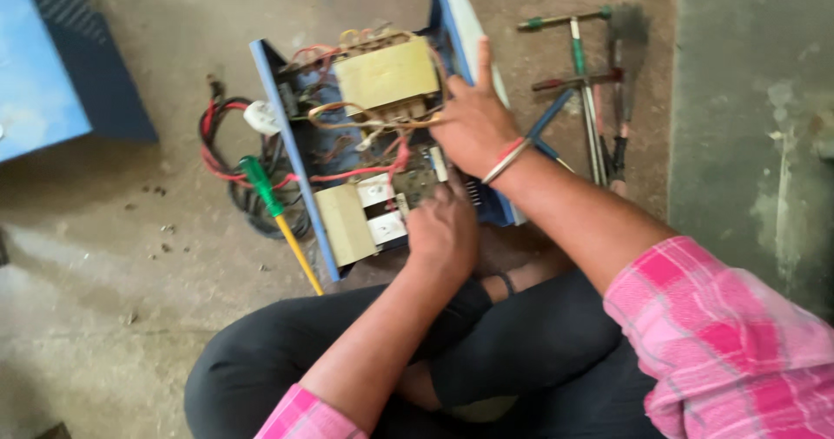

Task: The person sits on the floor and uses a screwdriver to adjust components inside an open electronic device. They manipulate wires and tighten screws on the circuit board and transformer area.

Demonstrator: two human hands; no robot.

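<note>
An opened blue metal case (287,135) lies on the floor before my crossed legs, holding a large yellow-taped transformer (387,74), a smaller one (346,224) and tangled red and yellow wires. My right hand (473,122) rests on the case's right wall (460,22), fingers reaching into the wiring beside the big transformer. My left hand (443,229) is curled inside the case's near end, by the white-labelled parts (382,209); whether it grips anything is hidden.
A screwdriver (276,217) with green handle and yellow shaft leans on the case's left side over a coil of red and black cable (221,144). Several tools (591,92) lie right of the case. A blue cover panel (52,57) sits at upper left.
</note>
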